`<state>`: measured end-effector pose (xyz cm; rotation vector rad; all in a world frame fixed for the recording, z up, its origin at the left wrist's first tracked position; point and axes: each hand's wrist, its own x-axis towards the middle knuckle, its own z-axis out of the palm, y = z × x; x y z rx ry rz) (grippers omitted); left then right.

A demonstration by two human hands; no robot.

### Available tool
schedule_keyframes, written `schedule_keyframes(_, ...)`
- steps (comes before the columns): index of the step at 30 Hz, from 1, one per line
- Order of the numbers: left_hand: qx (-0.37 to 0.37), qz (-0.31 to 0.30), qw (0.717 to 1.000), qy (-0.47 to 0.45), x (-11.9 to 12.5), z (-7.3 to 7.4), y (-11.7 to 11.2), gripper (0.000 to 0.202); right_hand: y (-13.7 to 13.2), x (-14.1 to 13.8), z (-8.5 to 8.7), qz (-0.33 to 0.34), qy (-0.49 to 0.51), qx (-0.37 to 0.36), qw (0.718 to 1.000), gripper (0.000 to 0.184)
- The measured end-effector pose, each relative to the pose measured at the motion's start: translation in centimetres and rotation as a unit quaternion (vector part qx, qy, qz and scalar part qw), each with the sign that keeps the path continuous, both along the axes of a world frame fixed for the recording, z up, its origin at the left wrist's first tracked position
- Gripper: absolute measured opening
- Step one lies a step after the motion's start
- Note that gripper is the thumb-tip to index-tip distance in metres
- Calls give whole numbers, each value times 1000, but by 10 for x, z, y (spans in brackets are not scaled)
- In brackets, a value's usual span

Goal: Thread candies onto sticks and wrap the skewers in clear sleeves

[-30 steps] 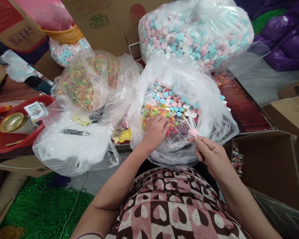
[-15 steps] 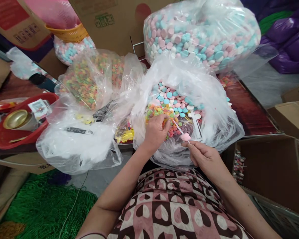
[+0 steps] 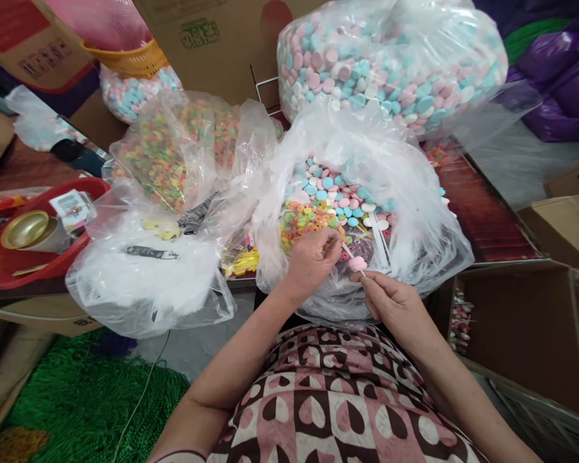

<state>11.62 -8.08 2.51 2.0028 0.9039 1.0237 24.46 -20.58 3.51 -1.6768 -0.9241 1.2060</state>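
An open clear plastic bag (image 3: 415, 212) in front of me holds pink, blue and white candy discs (image 3: 335, 186), coloured ring candies (image 3: 305, 218) and thin white sticks (image 3: 379, 235). My right hand (image 3: 390, 299) pinches a white stick with a pink candy disc (image 3: 358, 263) threaded on it. My left hand (image 3: 313, 257) is closed at the stick's upper end, fingertips pinched together on a small piece I cannot name. The two hands almost touch above the bag's near edge.
A second clear bag of ring candies (image 3: 166, 157) lies to the left. A big sealed bag of discs (image 3: 390, 61) stands behind. A red bowl (image 3: 9, 263) with a gold tin is at far left. An open cardboard box (image 3: 521, 328) sits at right.
My left hand has lifted out of the ring candies and come to the stick's tip. My right hand has shifted a little left with the stick and pink disc.
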Motion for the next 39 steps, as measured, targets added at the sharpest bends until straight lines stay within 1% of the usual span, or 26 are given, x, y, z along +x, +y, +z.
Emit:
schedule_keyframes(1,-28,-19,999,-14,1,0,-4,9,2,0,-2,-9,13,11,1000,46)
schedule_keyframes(3,-120,-51,989,-67,4,0,-9,15,4,-1,-5,-38,48,41,997,43)
schedule_keyframes(4,-178,-57,977,-106,4,0,-9,20,4,-1,-5,-56,67,55,995,42)
schedule_keyframes(6,-279,-46,941,-187,4,1,-6,28,2,-1,-5,-79,92,72,990,40)
schedule_keyframes(8,-331,-31,912,-241,3,2,1,34,-2,-1,-3,-63,94,72,991,40)
schedule_keyframes(10,-349,-28,899,-264,1,3,7,34,-5,-2,-1,-26,85,53,995,42)
schedule_keyframes(12,-356,-34,894,-271,-1,3,10,33,-8,-3,0,-1,77,31,997,45)
schedule_keyframes(16,-371,-51,886,-275,-2,4,7,35,-8,-4,0,8,68,13,998,49)
schedule_keyframes(19,-400,-66,872,-276,-2,8,5,40,-7,-4,-1,14,64,22,998,47)
schedule_keyframes(22,-458,-89,841,-273,-4,15,4,44,-9,-3,-3,12,76,49,996,44)
schedule_keyframes(24,-476,-109,831,-267,-3,20,1,43,-9,-3,-3,12,86,61,994,43)
schedule_keyframes(25,-471,-115,834,-262,-3,22,-1,42,-10,-3,-3,13,92,62,994,43)
schedule_keyframes(27,-447,-132,852,-238,-1,25,-7,39,-9,-2,-3,15,100,65,993,43)
schedule_keyframes(29,-421,-167,869,-201,1,27,-14,36,-8,-1,-3,14,101,69,992,43)
schedule_keyframes(31,-388,-198,887,-151,3,28,-16,33,-7,0,-5,-1,103,66,992,44)
schedule_keyframes(32,-363,-204,901,-120,3,29,-15,31,-6,2,-6,-17,109,65,992,43)
schedule_keyframes(34,-276,-187,942,-46,6,32,-9,27,-4,4,-8,-59,131,72,987,41)
schedule_keyframes(36,-143,-143,978,44,12,34,4,25,-3,7,-8,-100,154,93,979,38)
schedule_keyframes(37,-67,-111,987,93,18,34,12,24,-3,9,-8,-116,162,104,974,37)
schedule_keyframes(38,5,-82,985,149,25,34,21,24,-3,10,-7,-128,167,113,971,35)
schedule_keyframes(39,64,-63,974,208,33,32,29,24,-3,11,-6,-137,171,118,968,34)
